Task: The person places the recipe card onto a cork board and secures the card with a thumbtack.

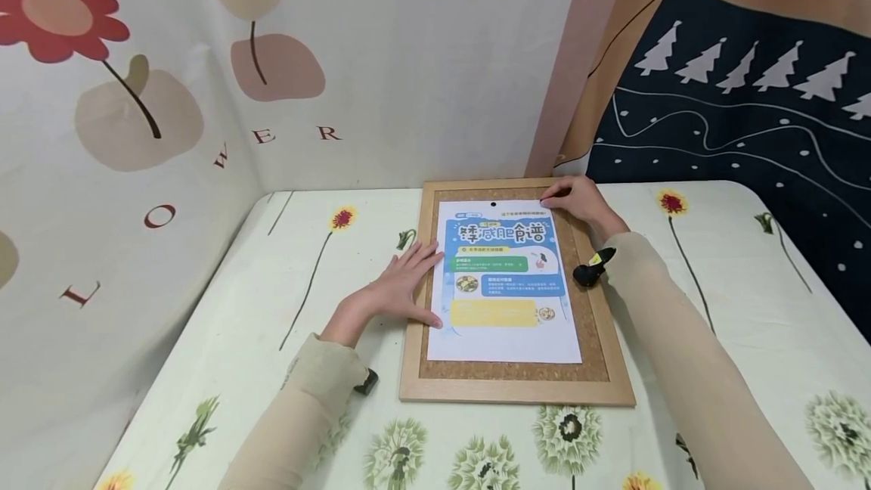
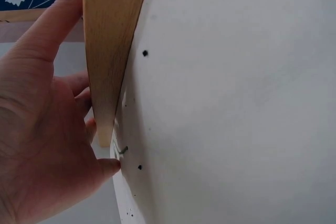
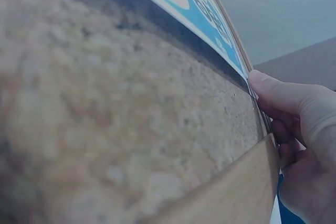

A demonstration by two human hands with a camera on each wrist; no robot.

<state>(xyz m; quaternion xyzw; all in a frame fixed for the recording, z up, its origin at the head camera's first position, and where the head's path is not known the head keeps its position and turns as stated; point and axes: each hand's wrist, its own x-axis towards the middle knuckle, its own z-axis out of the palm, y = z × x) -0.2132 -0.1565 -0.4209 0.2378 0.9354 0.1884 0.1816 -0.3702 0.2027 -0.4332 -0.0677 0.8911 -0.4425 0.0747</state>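
Observation:
A printed paper sheet (image 1: 503,342) with blue, green and yellow blocks lies on a wood-framed cork board (image 1: 592,346). One small black pin (image 1: 493,204) sits at the middle of its top edge. My left hand (image 1: 401,286) spreads over the board's left side, with fingertips and thumb at the sheet's left edge. In the left wrist view, that hand is beside the wooden frame (image 2: 107,66). At the sheet's top right corner, my right hand (image 1: 578,201) pinches with thumb and forefinger. The right wrist view shows its thumb (image 3: 265,85) on that corner; anything under the fingertips is hidden.
The board lies on a flower-printed tablecloth (image 1: 327,248), its far edge near a white curtain (image 1: 408,59) with flower prints. A dark cloth (image 1: 721,119) with white trees hangs at the right. Each wrist wears a small black camera (image 1: 593,269).

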